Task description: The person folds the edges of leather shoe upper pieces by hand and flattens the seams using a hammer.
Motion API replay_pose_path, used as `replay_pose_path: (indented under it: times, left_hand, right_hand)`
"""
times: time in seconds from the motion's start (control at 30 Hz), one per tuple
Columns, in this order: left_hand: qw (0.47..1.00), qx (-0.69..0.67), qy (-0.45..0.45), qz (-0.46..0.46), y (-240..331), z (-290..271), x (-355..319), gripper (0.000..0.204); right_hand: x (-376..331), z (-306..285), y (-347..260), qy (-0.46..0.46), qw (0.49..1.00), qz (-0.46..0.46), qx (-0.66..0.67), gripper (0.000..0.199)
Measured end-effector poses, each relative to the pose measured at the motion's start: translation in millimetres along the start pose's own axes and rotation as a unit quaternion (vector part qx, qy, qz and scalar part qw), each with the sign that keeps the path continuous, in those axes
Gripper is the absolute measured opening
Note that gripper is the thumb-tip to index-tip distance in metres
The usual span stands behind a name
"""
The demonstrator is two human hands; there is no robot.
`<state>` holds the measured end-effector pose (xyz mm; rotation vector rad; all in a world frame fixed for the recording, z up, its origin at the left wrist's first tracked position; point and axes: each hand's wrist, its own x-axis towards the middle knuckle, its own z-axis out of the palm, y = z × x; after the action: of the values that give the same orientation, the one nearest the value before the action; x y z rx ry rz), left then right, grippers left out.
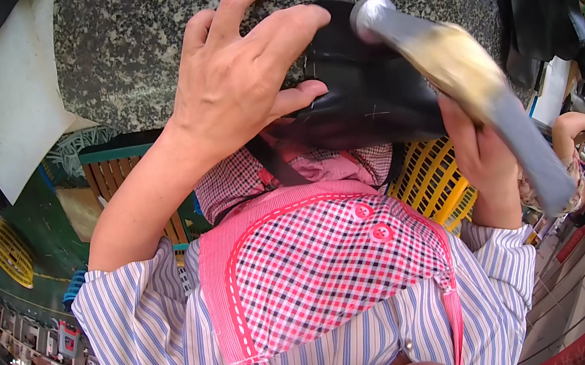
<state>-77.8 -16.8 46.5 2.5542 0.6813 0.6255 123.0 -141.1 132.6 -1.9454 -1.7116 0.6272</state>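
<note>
A black sheet of leather-like material (pixel 380 102) lies over the front edge of a speckled stone slab (pixel 124 52), with a small pale cross mark on it. My left hand (pixel 235 68) rests at its left side, fingers spread, the index fingertip and thumb touching the black sheet. Gripped in my right hand (pixel 484 150) is a hammer (pixel 454 62), tilted, its rounded metal face near the sheet's far right part. Motion blurs the hammer, and its shaft partly covers my right hand.
Under the slab's edge sits a yellow plastic basket (pixel 431 178). A white sheet (pixel 13 105) hangs at the left, near a green and brown slatted thing (pixel 124 168). Black pieces (pixel 538 6) are on the right, where another person (pixel 576 166) is nearby.
</note>
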Motion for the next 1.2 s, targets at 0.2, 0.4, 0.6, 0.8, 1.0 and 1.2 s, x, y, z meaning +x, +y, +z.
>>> replay_pose_path:
  times: [0.2,0.4,0.6,0.8,1.0,1.2]
  left_hand:
    - [0.999,-0.015,-0.029,-0.025,-0.1,0.2,-0.5,0.092]
    - [0.998,-0.048,-0.036,-0.032,2.0,0.1,-2.5,0.099]
    - [0.999,-0.044,-0.014,-0.021,-0.1,1.8,0.4,0.106]
    - [0.998,-0.041,-0.009,-0.038,0.1,1.9,1.5,0.116]
    - [0.998,-0.051,-0.024,-0.023,-2.1,-1.2,2.3,0.123]
    - [0.998,-0.058,-0.023,-0.024,-5.1,5.5,0.7,0.112]
  right_hand:
    - [11.4,-5.1,-0.1,-0.100,0.991,0.065,-0.060,0.008]
    - [5.8,1.2,1.7,-0.209,0.974,0.082,-0.037,0.017]
    - [7.9,10.7,2.7,-0.185,0.981,0.046,-0.033,0.010]
    - [13.7,8.4,-5.7,-0.022,0.998,-0.054,-0.015,0.012]
    - [15.0,-3.3,-8.9,-0.065,0.996,0.056,0.005,0.017]
    - [-16.0,9.8,16.9,-0.157,0.981,0.111,-0.006,0.016]
